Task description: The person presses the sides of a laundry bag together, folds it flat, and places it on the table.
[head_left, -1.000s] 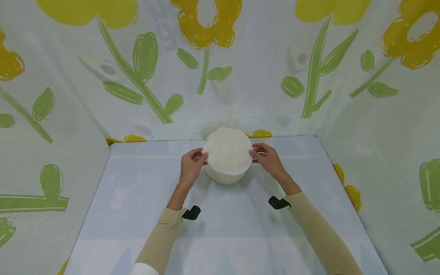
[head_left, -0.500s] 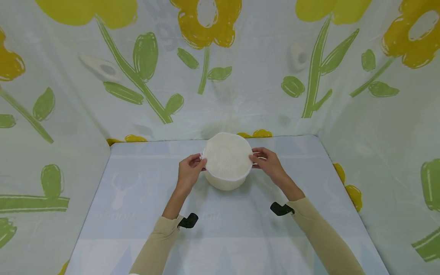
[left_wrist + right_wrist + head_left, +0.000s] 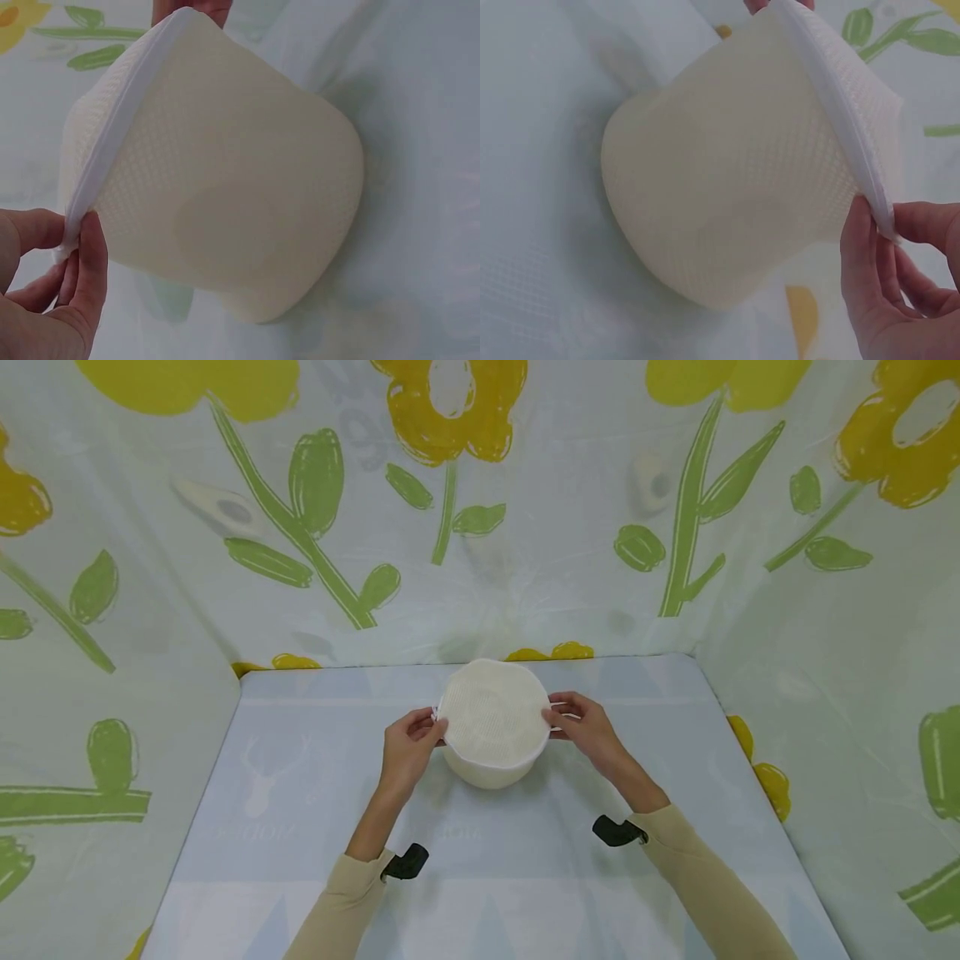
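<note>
The cream mesh basket (image 3: 493, 724), held just above the bench (image 3: 300, 827) middle, is pinched by its white rim at 9 o'clock by the left hand (image 3: 407, 750) and 3 o'clock by the right hand (image 3: 587, 727); it's probably light and squishy, so the stitched rim is likely the safest grip.

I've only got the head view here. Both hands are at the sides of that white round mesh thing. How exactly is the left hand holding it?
Observer: The left hand pinches the white zipper seam of the mesh pouch between thumb and fingers.
Operator: And the right hand?
Observer: The right hand pinches the same seam on the opposite side.
Operator: What does the side wall look like?
Observer: In the wrist views it is cream, waffle-textured mesh, rounded at the bottom, above the pale table cover.
</note>
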The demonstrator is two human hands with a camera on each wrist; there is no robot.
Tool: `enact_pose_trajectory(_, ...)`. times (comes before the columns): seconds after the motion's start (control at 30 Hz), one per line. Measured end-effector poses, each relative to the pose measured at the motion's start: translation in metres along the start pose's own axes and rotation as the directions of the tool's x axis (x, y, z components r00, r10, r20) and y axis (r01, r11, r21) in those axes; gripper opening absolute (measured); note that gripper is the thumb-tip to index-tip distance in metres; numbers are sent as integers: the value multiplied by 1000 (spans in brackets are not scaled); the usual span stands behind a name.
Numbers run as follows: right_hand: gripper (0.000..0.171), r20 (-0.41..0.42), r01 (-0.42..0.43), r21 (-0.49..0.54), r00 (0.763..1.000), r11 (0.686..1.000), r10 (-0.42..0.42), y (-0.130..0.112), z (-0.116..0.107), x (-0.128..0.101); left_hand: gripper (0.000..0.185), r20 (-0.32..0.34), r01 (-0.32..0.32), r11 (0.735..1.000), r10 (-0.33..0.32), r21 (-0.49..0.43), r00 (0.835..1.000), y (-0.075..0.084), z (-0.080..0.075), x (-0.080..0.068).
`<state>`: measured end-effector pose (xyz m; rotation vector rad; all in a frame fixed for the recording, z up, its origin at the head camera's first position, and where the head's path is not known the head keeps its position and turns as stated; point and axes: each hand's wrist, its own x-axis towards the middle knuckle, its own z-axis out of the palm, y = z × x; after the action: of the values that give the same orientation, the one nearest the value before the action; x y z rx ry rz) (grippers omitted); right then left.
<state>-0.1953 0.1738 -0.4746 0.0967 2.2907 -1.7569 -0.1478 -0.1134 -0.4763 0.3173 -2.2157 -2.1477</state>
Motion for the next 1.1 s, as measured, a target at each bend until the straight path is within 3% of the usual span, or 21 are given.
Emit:
enact_pose_trajectory(0.5, 44, 18, -25, 31, 1000, 999, 24, 1, 12, -17, 34, -14, 31, 1000, -31, -4, 999, -2, -12, -17)
enact_pose_trajectory(1.1, 42, 67, 14, 74, 998, 997, -19, 6, 19, -32, 35, 11, 54, 998, -54, -10, 998, -7, -25, -35)
